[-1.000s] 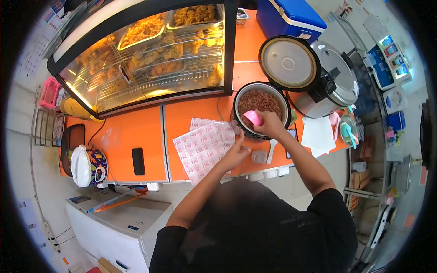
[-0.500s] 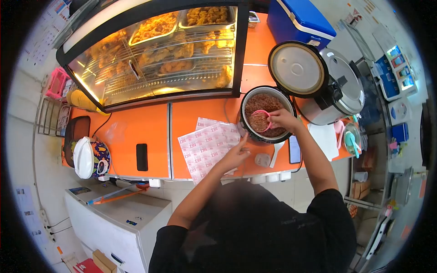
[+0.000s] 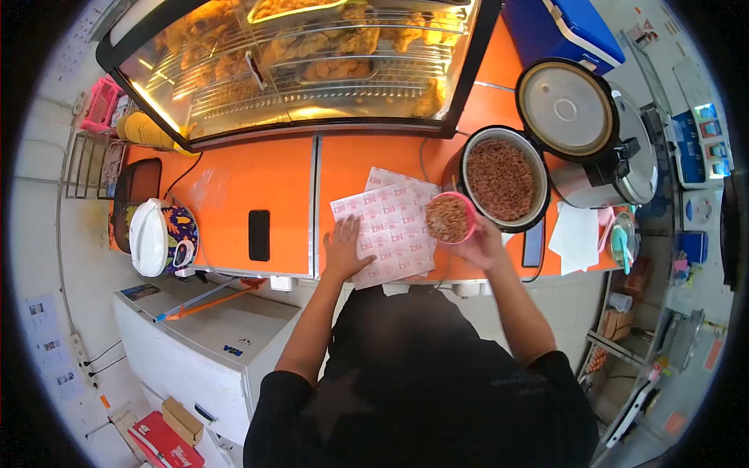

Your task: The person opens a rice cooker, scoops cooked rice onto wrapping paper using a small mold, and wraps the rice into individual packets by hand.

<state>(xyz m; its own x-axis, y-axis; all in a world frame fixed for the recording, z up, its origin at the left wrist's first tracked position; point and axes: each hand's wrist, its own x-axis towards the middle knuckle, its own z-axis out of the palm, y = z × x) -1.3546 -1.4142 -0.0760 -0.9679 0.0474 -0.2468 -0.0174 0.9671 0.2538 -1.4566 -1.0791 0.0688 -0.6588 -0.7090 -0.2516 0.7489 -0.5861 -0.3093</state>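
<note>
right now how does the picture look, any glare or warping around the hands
Head view: fisheye warping, black rounded corners; head view: the display case glows warm yellow, with bright patches inside; head view: no strong glare on the left hand, printed paper, right hand or pink cup.

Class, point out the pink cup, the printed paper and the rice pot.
Pink cup (image 3: 470, 215), head view: its rim.
Printed paper (image 3: 392, 232), head view: its middle.
Rice pot (image 3: 541, 189), head view: its rim.

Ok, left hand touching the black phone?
Apart: the head view shows orange counter and a metal strip between the left hand and the black phone.
</note>
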